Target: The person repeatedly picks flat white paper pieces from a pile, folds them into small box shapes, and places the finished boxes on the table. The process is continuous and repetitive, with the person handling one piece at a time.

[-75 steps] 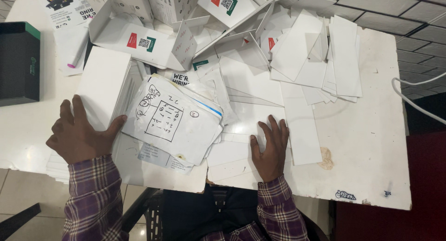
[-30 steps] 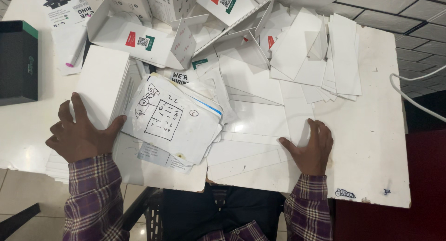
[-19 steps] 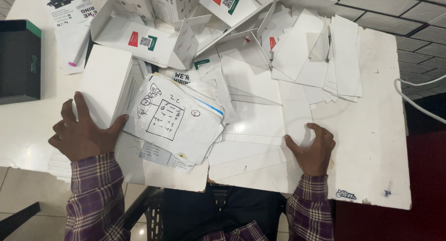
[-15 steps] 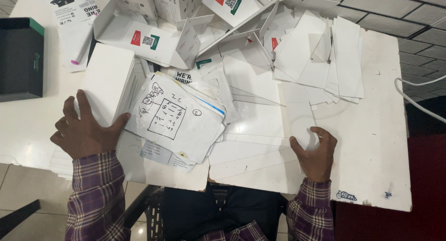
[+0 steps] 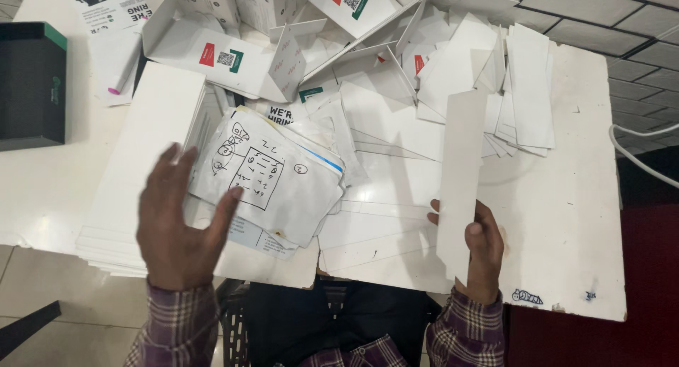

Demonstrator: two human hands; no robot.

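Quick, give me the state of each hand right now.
Left hand: open, fingers spread, raised over the paper stack, holding nothing.
Right hand: closed in a grip on a long white card strip.

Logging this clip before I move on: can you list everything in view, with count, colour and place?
Table: one, white, fills the view.
Card strip: one, white, long, upright in the right hand.
Flat card stack: one, white, left edge of the table.
Sketched sheets: small pile, white with black drawing, centre.
Folded cartons: several, white with red and green marks, top.
Loose card blanks: many, white, upper right.
Box: one, dark with green rim, far left.
Cable: one, white, right.
Left hand: open, raised over the stack.
Right hand: grips the strip.
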